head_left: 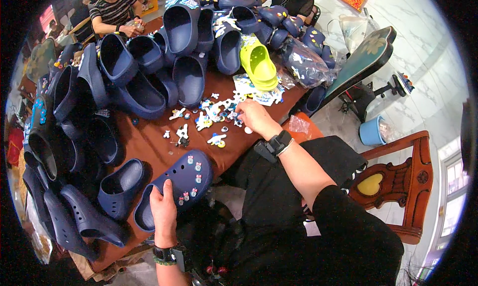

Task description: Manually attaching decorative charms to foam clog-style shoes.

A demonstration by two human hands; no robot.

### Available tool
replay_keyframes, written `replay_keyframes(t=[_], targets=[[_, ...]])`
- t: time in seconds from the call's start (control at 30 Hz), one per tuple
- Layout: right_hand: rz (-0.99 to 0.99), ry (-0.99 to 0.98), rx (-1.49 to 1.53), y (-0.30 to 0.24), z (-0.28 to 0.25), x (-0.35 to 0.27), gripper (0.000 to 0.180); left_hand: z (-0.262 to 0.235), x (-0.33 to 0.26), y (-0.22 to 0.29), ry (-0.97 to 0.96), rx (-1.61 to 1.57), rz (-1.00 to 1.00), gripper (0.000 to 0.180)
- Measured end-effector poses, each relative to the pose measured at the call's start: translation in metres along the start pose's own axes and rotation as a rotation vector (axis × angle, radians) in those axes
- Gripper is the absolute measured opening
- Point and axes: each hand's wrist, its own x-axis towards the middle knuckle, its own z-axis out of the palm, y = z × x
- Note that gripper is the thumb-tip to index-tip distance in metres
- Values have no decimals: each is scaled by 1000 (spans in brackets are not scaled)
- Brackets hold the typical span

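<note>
My left hand grips a navy blue clog by its side near the heel opening, thumb on top. Several small swirl-and-bow charms sit in the clog's upper, along one side; other holes in it are bare. Over the table, my right hand reaches to the right end of a loose pile of shoe charms, white, yellow and blue. Its fingers are bent together at the charms, and whatever lies between the tips is hidden. Just beyond it, lime green clogs rest on printed sheets.
Many navy clogs are stacked across the left and back of the brown-covered table. Some clogs lie in a clear bag. A green chair back, a blue bin and a wooden chair stand right. Two people sit across.
</note>
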Motion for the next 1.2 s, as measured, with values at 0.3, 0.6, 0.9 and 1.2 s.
replay_keyframes(t=[0.3, 0.6, 0.9, 1.2], targets=[[-146, 146, -19, 6, -7, 16, 9, 2, 0, 5, 36, 67, 4, 31], [-66, -30, -125, -9, 15, 14, 14, 1, -2, 7, 19, 50, -34, 30], [113, -17, 294, -20, -9, 12, 22, -2, 2, -3, 6, 45, 12, 32], [183, -99, 329, -20, 1, 6, 16, -2, -2, 3, 10, 135, 40, 33]])
